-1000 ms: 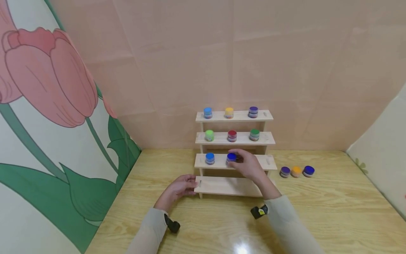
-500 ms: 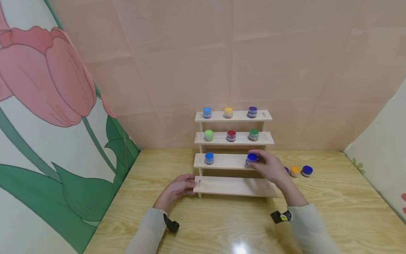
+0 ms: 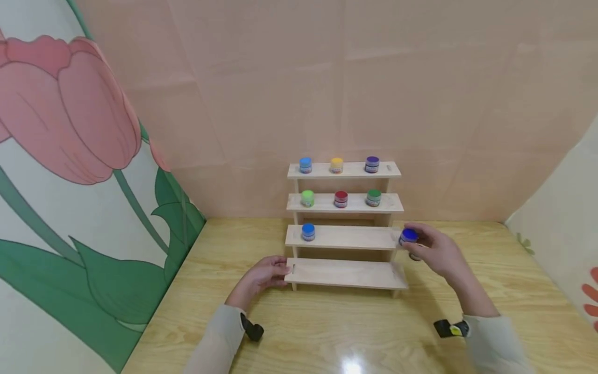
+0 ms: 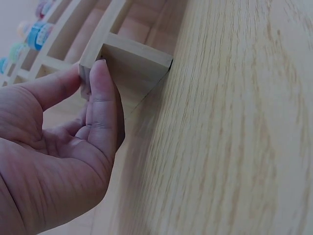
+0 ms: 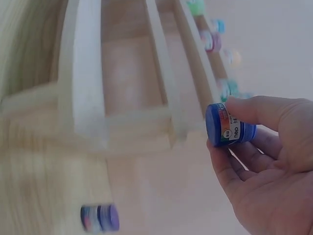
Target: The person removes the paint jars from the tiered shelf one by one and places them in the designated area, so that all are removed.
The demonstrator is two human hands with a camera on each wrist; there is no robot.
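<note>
My right hand (image 3: 436,252) pinches a dark blue paint jar (image 3: 408,237) between thumb and fingers, just off the right end of the third shelf down. In the right wrist view the same jar (image 5: 227,125) shows its printed label. With thumb and fingers, my left hand (image 3: 265,272) grips the left end of the bottom shelf of a wooden tiered rack (image 3: 345,273); the left wrist view shows the thumb and fingers on that shelf end (image 4: 87,73). A lighter blue jar (image 3: 308,232) stands alone at the left of the third shelf.
Upper shelves carry light blue, yellow and purple jars (image 3: 371,164), then light green, red and green jars (image 3: 374,198). Behind the right hand, a jar (image 3: 415,256) on the table is mostly hidden. A pink sheet (image 3: 252,104) hangs behind the rack.
My right hand has lifted the dark blue jar from the middle of the third shelf and carried it right, past the shelf end. My left hand stays on the rack.
</note>
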